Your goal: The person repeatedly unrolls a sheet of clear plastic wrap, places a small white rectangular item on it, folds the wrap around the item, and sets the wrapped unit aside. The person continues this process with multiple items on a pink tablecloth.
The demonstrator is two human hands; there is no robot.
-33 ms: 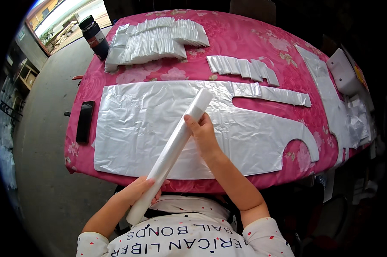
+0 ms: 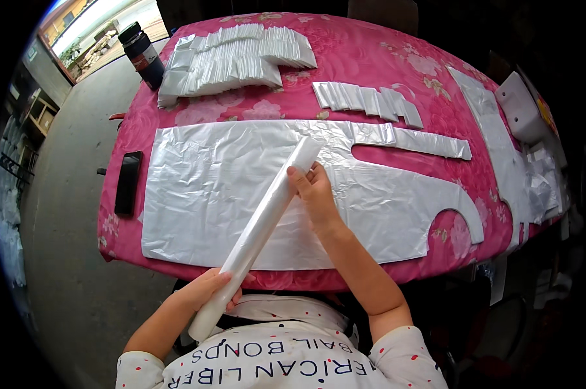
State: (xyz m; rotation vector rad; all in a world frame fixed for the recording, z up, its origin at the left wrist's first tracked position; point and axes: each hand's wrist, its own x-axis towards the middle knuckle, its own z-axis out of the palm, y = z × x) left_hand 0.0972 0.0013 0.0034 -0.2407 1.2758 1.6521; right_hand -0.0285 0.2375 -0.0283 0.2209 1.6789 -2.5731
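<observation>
A long roll of whitish plastic film (image 2: 259, 225) slants across the front of me, its far end over the table and its near end by my shirt. My left hand (image 2: 212, 289) is wrapped around the lower part. Higher up, my right hand (image 2: 314, 193) grips it near the far end, thumb on top. Beneath it lies a flat, wrinkled white plastic sheet (image 2: 199, 188), cut like an apron, with curved cut-outs and strap-like strips at its right end. Beyond the sheet, a short row of folded white plastic packets (image 2: 367, 102) lies overlapped.
A pink flowered tablecloth (image 2: 364, 58) covers the table. At the far left stand a large pile of folded packets (image 2: 231, 61) and a dark lidded jar (image 2: 141, 56). A black phone (image 2: 129, 184) lies at the left edge. Rightward are another plastic sheet (image 2: 484, 123) and a white container (image 2: 521, 107).
My right hand and the upper end of the roll have shifted slightly to the right. My left hand keeps its hold, and the sheet lies as before.
</observation>
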